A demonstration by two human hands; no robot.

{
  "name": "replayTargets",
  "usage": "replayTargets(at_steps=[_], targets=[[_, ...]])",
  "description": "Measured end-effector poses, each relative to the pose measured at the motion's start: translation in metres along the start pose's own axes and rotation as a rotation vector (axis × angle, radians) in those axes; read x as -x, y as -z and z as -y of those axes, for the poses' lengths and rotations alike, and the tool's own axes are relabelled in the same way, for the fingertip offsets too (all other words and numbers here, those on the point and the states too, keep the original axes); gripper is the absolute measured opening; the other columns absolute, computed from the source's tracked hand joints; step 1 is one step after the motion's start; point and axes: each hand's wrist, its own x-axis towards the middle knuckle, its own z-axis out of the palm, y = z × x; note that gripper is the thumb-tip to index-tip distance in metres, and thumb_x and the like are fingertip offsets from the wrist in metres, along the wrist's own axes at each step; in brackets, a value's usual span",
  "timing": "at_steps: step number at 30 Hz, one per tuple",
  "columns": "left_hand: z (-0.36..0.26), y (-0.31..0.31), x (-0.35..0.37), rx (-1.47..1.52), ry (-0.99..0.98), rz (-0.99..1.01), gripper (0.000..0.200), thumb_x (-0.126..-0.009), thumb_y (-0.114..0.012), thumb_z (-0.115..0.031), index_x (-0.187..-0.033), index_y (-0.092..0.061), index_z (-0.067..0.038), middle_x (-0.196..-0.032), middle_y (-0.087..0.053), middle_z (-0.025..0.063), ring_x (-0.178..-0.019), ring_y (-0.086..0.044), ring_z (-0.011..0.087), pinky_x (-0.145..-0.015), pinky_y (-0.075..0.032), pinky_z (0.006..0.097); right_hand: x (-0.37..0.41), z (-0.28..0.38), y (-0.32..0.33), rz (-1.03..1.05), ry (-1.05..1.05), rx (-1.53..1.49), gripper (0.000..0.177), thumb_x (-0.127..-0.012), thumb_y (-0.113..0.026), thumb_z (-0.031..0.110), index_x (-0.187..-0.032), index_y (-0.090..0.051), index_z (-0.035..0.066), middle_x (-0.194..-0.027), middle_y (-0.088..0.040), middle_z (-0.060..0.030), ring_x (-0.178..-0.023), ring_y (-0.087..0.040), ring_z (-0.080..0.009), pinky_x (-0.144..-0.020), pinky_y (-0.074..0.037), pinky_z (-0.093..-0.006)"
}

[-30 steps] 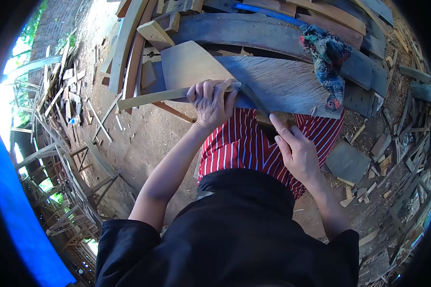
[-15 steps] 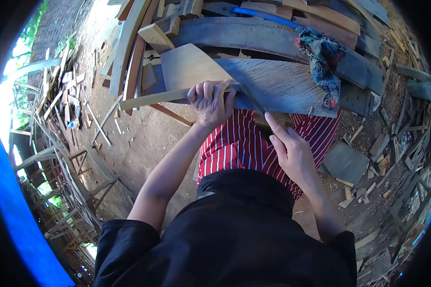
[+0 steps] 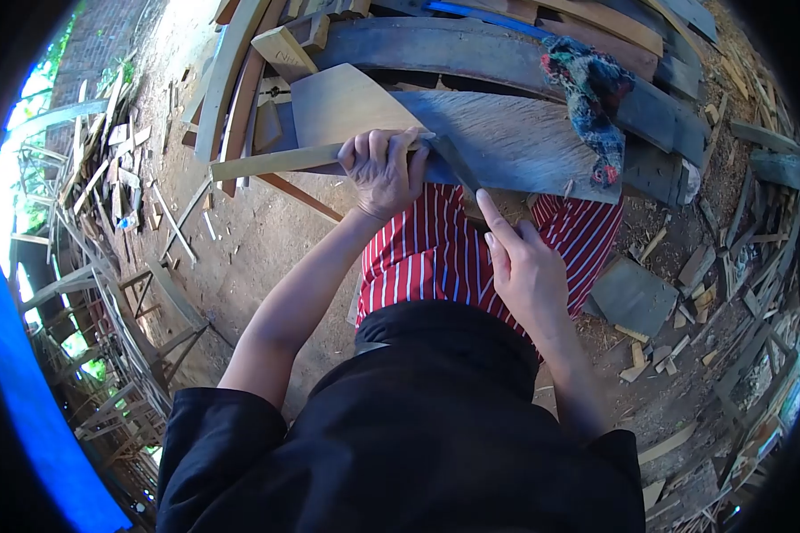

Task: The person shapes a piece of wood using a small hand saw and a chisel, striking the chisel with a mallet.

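Note:
My left hand [image 3: 382, 173] is closed over a narrow wooden strip [image 3: 271, 163], which juts out to the left and rests against a wide board. Its end shows just past my thumb and fingertips. In my right hand [image 3: 532, 271] is a flat, dark metal file [image 3: 454, 163], my index finger stretched along it. The far part of the file touches the strip's end beside my left fingertips. Its rear part is hidden inside my right hand. The wide grey board [image 3: 516, 138] lies under the work, with a pale angled wooden piece [image 3: 342, 102] on it to the left.
A crumpled plaid cloth [image 3: 591, 107] lies on the board's right side. Long planks [image 3: 231, 107] and timber [image 3: 453, 44] are stacked beyond. Wood scraps [image 3: 120, 173] litter the ground on both sides, and a flat grey panel [image 3: 633, 298] lies at right.
The whole view has shifted slightly, so things sit higher and further left. The file has moved very little along the strip's end. Both hands keep their grip.

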Motion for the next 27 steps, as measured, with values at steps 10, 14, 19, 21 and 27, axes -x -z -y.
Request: replayTargets(at_steps=[10, 14, 19, 21, 27], targets=[[0.001, -0.002, -0.001, -0.004, -0.010, -0.025, 0.031, -0.083, -0.068, -0.030, -0.110, -0.060, -0.017, -0.098, -0.047, 0.0044, -0.099, -0.046, 0.0240, -0.092, -0.026, 0.0406, -0.010, 0.000, -0.005, -0.005, -0.003, -0.315, 0.048, -0.097, -0.055, 0.021, -0.145, -0.046, 0.022, -0.077, -0.065, -0.0230, -0.072, -0.066, -0.0399, -0.069, -0.053, -0.0503], [0.000, -0.004, -0.002, 0.003, 0.020, -0.013, 0.032, -0.083, -0.067, -0.031, -0.110, -0.060, -0.017, -0.099, -0.047, 0.0047, -0.100, -0.046, 0.0237, -0.093, -0.026, 0.0406, -0.013, -0.006, 0.015, 0.184, -0.086, -0.402, 0.048, -0.097, -0.058, 0.018, -0.143, -0.048, 0.020, -0.083, -0.066, -0.0238, -0.078, -0.067, -0.0398, -0.070, -0.052, -0.0486], [-0.003, 0.001, -0.004, 0.006, 0.001, -0.028, 0.028, -0.083, -0.068, -0.028, -0.107, -0.061, -0.016, -0.096, -0.048, 0.0046, -0.096, -0.047, 0.0236, -0.090, -0.026, 0.0398, -0.009, -0.011, 0.006, 0.057, 0.059, -0.155, 0.049, -0.096, -0.058, 0.021, -0.144, -0.048, 0.026, -0.083, -0.065, -0.0180, -0.068, -0.067, -0.0366, -0.063, -0.055, -0.0459], [-0.002, 0.001, -0.005, 0.002, -0.002, -0.034, 0.028, -0.083, -0.068, -0.029, -0.106, -0.061, -0.015, -0.096, -0.048, 0.0049, -0.096, -0.047, 0.0238, -0.090, -0.026, 0.0398, -0.004, -0.001, -0.002, -0.037, 0.044, 0.071, 0.052, -0.095, -0.058, 0.021, -0.144, -0.047, 0.031, -0.075, -0.060, -0.0144, -0.060, -0.066, -0.0318, -0.054, -0.056, -0.0446], [-0.004, -0.001, 0.000, -0.014, 0.043, 0.000, 0.028, -0.083, -0.066, -0.032, -0.107, -0.061, -0.018, -0.098, -0.048, 0.0043, -0.099, -0.047, 0.0225, -0.093, -0.026, 0.0398, -0.018, 0.012, -0.009, 0.048, -0.109, -0.223, 0.048, -0.097, -0.054, 0.021, -0.144, -0.047, 0.026, -0.072, -0.060, -0.0170, -0.062, -0.066, -0.0355, -0.054, -0.055, -0.0465]])
